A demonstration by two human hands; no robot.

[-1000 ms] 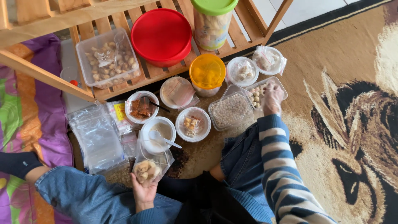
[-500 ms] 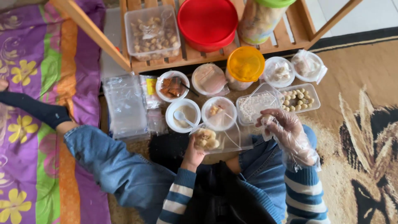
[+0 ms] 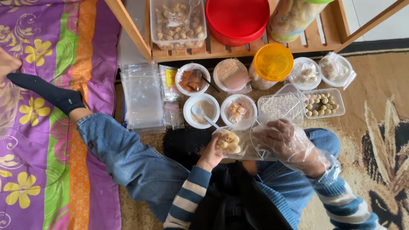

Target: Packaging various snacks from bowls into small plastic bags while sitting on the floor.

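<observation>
I sit on the floor with a clear plastic bag (image 3: 243, 142) held over my lap. My left hand (image 3: 211, 154) grips the bag's bottom, where several pale fried snack pieces (image 3: 227, 141) have gathered. My right hand (image 3: 284, 142), in a loose clear plastic glove, is at the bag's open mouth with its fingers closed on or in the opening. Whether it holds a snack piece is hidden. Just beyond the bag lie a clear tub of small white balls (image 3: 280, 106) and a tray of round beige snacks (image 3: 323, 103).
Small white bowls (image 3: 201, 110) of sauce, powder and snacks stand in two rows ahead. A stack of empty clear bags (image 3: 142, 96) lies left. A wooden rack (image 3: 238, 49) behind carries a clear box, red tub and jars. An orange-lidded jar (image 3: 272, 63) stands on the carpet.
My right hand came back from the snack tray to the bag's mouth. My left hand carried the bag from the left toward the middle. The view shifted, so everything slid right.
</observation>
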